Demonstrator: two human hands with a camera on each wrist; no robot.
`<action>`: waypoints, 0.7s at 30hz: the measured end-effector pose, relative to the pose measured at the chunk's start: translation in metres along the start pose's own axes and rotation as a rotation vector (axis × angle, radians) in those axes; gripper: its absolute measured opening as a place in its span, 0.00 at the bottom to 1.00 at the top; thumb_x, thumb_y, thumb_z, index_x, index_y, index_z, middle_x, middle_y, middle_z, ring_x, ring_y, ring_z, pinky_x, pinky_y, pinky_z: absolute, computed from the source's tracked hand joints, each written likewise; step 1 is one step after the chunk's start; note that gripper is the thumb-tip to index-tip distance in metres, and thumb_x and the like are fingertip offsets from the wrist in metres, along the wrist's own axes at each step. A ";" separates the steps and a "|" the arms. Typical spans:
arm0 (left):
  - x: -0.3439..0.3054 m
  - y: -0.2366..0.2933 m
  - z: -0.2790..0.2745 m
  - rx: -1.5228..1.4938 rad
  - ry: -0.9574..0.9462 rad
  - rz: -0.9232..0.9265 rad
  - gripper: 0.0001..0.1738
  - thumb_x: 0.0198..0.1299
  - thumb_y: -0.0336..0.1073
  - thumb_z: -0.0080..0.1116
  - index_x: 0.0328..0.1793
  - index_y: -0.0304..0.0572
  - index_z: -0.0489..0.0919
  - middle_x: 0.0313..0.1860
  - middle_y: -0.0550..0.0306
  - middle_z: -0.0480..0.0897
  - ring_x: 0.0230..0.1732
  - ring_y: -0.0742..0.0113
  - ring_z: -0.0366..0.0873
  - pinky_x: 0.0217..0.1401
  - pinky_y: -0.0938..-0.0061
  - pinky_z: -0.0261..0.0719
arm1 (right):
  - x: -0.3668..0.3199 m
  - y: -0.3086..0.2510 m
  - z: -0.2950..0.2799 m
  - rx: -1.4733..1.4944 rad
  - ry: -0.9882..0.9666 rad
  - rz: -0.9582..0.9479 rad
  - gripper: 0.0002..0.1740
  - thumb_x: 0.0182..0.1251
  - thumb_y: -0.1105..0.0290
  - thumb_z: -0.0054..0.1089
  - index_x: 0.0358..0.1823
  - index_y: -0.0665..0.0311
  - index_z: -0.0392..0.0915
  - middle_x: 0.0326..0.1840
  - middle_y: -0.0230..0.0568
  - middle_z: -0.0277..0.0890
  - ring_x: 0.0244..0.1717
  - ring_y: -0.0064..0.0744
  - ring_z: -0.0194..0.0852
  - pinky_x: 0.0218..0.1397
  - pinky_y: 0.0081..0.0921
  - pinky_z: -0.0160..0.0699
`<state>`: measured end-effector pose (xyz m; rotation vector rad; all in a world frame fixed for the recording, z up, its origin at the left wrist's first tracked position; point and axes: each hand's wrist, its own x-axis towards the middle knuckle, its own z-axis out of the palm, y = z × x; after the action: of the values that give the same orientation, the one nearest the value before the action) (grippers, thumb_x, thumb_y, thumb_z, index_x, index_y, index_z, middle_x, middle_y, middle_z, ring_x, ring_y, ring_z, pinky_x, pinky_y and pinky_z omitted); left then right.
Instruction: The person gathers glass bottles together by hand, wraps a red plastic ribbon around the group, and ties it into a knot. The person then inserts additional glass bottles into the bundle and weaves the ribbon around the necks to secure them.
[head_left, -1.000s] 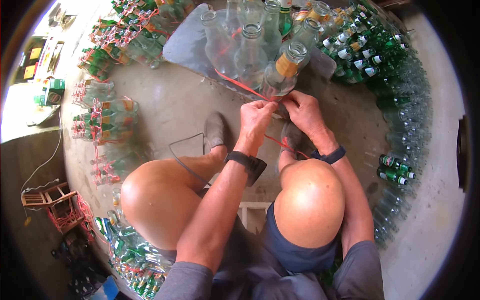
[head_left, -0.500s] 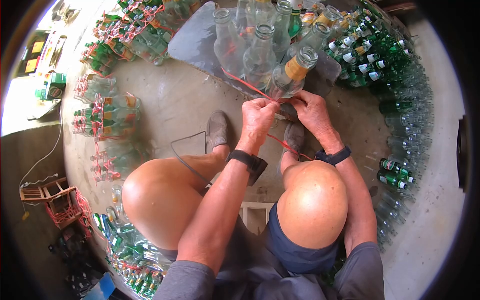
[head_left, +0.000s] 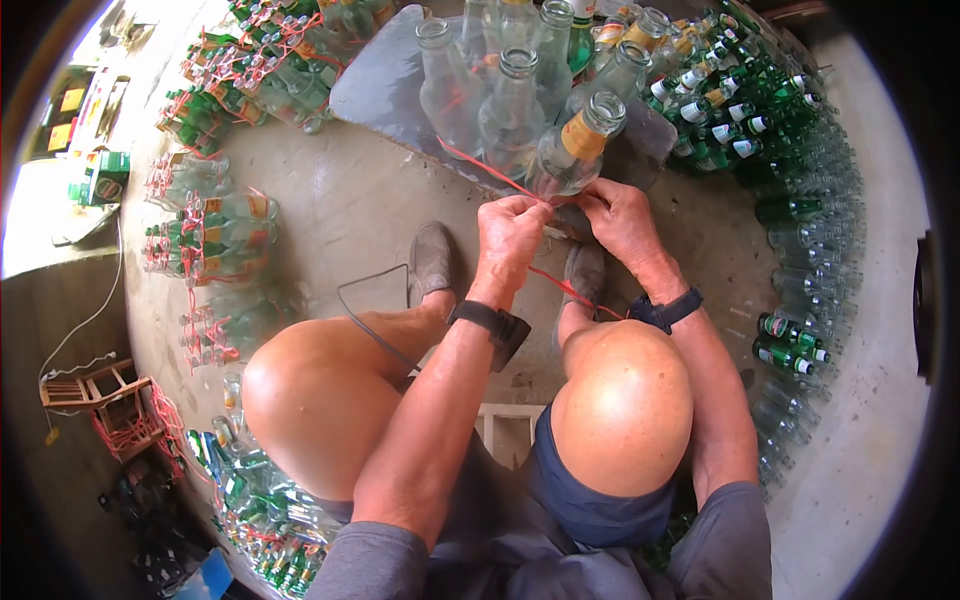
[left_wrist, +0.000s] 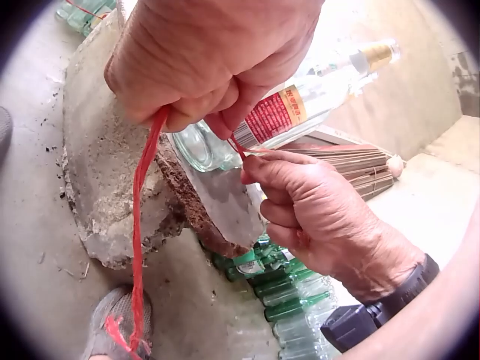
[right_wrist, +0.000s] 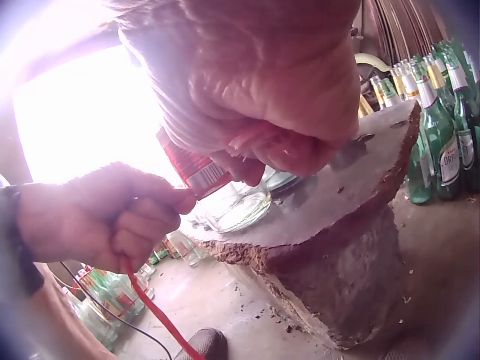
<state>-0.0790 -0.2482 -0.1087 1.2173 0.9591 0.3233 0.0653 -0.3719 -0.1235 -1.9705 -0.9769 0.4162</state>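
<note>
A group of clear glass bottles [head_left: 512, 118] stands on a grey stone slab [head_left: 375, 95], the front one with a yellow neck label [head_left: 583, 138]. Red plastic string [head_left: 487, 172] runs along the base of the group to my hands. My left hand [head_left: 508, 240] grips the string, its loose tail [left_wrist: 139, 225] hanging below the fist. Just to the right, my right hand [head_left: 622, 228] pinches a thin strand of it between thumb and finger, close to the front bottle's base. The left wrist view shows this strand [left_wrist: 238, 146] stretched between both hands, below a red bottle label [left_wrist: 274, 116].
Green and clear bottles [head_left: 800, 210] line the right wall. Bundles tied with red string [head_left: 215, 235] stand on the left. A wooden stool [head_left: 110, 400] with red string lies at lower left. The slab's rough edge [left_wrist: 195, 202] juts over its block; my shoes [head_left: 432, 258] are below it.
Both hands stay at the front bottle's base with the string. The right hand has turned slightly, and its fingertips are a little farther from the left ones. The head view shifted slightly.
</note>
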 end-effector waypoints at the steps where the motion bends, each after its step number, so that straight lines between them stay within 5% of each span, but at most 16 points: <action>1: 0.001 -0.001 0.001 -0.005 0.008 0.012 0.11 0.60 0.32 0.70 0.39 0.27 0.91 0.28 0.64 0.83 0.29 0.75 0.73 0.32 0.72 0.73 | 0.001 0.000 0.000 0.010 -0.003 0.004 0.06 0.70 0.70 0.68 0.41 0.65 0.87 0.36 0.55 0.86 0.40 0.57 0.88 0.42 0.41 0.84; 21: 0.001 -0.003 0.000 0.022 -0.028 -0.002 0.13 0.61 0.33 0.69 0.44 0.29 0.92 0.30 0.64 0.85 0.30 0.76 0.73 0.33 0.75 0.71 | 0.001 -0.004 -0.001 -0.039 -0.012 0.023 0.07 0.71 0.70 0.67 0.44 0.64 0.88 0.37 0.58 0.85 0.40 0.60 0.86 0.41 0.42 0.83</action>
<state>-0.0792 -0.2490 -0.1117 1.2377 0.9421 0.2943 0.0649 -0.3707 -0.1195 -2.0181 -0.9777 0.4256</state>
